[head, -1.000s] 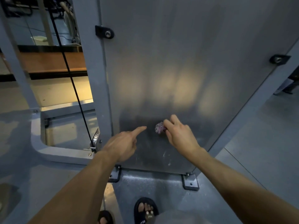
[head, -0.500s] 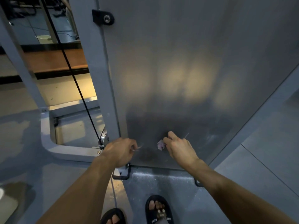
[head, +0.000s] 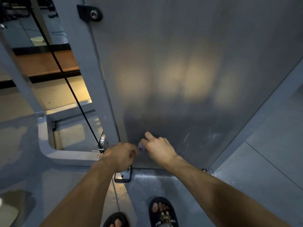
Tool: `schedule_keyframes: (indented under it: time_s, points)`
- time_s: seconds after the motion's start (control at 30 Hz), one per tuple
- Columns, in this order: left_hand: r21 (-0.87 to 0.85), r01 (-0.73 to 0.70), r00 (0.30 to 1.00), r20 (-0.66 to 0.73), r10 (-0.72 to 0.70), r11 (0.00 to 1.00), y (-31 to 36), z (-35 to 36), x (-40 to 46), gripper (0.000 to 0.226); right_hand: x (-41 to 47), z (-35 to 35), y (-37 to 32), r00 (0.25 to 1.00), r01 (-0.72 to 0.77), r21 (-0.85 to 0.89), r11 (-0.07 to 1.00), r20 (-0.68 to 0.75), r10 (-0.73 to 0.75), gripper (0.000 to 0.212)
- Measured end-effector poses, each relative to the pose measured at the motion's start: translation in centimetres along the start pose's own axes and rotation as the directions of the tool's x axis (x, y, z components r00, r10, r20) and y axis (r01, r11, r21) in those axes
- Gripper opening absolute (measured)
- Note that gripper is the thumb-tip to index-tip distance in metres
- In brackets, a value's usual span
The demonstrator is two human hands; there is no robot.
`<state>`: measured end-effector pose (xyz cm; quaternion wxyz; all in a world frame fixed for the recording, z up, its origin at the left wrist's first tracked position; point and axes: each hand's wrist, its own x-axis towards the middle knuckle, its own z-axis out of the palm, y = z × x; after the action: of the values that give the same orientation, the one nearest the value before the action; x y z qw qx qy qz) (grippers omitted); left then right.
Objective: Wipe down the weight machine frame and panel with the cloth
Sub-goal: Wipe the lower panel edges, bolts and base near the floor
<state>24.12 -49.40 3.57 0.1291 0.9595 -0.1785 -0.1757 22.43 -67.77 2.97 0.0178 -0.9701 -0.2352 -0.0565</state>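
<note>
One head-worn wide-angle view looks forward and steeply down, close against the tall matte grey metal panel [head: 188,71], which fills the upper and right frame. The grey painted steel upright frame post [head: 85,71] crosses left of centre, with the grey floor [head: 270,169] along the bottom edge.

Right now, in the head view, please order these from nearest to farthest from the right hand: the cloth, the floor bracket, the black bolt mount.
From the right hand:
1. The cloth, at its fingertips, low on the panel.
2. The floor bracket, below and left, at the panel's base.
3. The black bolt mount, far up the frame, top left.
</note>
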Motion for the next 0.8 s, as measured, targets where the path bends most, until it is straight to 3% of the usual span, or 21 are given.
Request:
schedule_keyframes:
  time_s: [0.17, 0.37, 0.57, 0.67, 0.8]
  points:
    - [0.008, -0.030, 0.999, -0.022, 0.030, 1.000, 0.6, -0.8, 0.0, 0.025, -2.7, -1.2, 3.3, 0.998, -0.063, 0.031, 0.998, -0.021, 0.064, 0.023]
    - [-0.001, -0.078, 0.996, -0.049, 0.077, 0.997, 2.6, -2.1, -0.9, 0.028, -7.0, -4.3, 7.9, 0.987, -0.120, -0.032, 0.992, -0.111, 0.116, 0.060]
    - [0.017, -0.128, 0.989, -0.076, 0.129, 0.992, 4.1, -3.1, -2.3, 0.028, -8.7, -9.8, 10.9, 0.919, -0.237, 0.012, 0.971, -0.322, 0.228, 0.019]
    - [0.044, -0.136, 0.987, -0.077, 0.140, 0.990, 4.1, -3.2, -2.8, 0.029, -8.8, -11.4, 10.8, 0.882, -0.287, 0.040, 0.957, -0.378, 0.281, 0.014]
    - [0.040, -0.129, 0.990, -0.049, 0.131, 0.991, 3.4, -3.1, -3.0, 0.027, -8.0, -9.6, 10.5, 0.904, -0.269, 0.025, 0.963, -0.339, 0.262, 0.024]
